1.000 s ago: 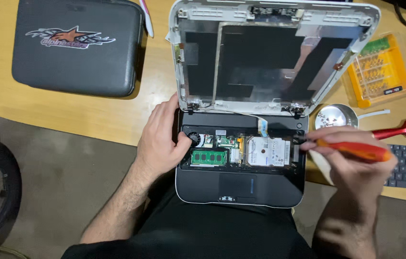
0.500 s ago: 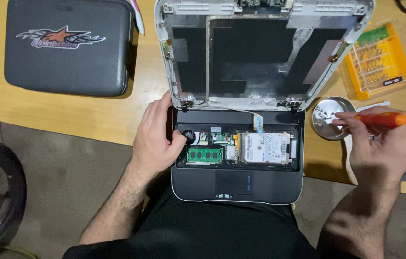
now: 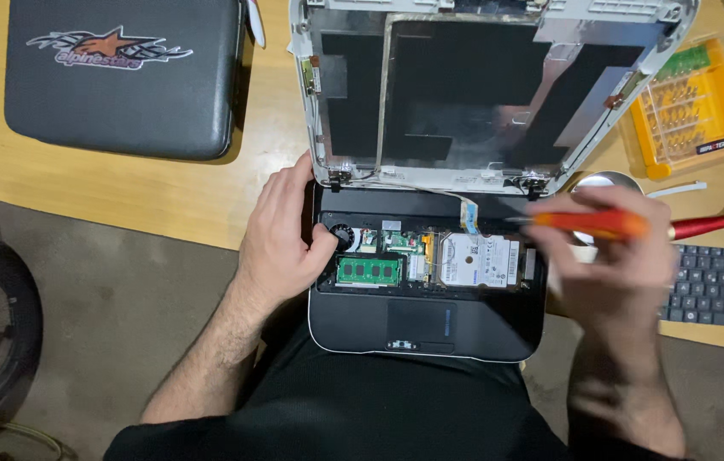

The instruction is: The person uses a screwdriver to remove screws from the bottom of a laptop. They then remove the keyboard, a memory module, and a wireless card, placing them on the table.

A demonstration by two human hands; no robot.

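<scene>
Over the opened laptop (image 3: pixel 427 320), my right hand (image 3: pixel 614 273) grips an orange screwdriver (image 3: pixel 588 224); my left hand (image 3: pixel 281 243) rests open on its left edge.

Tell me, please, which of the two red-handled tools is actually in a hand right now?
The orange-red screwdriver, gripped in the right hand above the opened laptop. The other red-handled tool lies untouched on the wooden desk, right of that hand.

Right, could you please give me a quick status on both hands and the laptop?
Left hand resting on opened laptop base, thumb by fan. Right hand gripping orange screwdriver, tip near right hinge. Nothing in the way over the exposed boards.
</scene>
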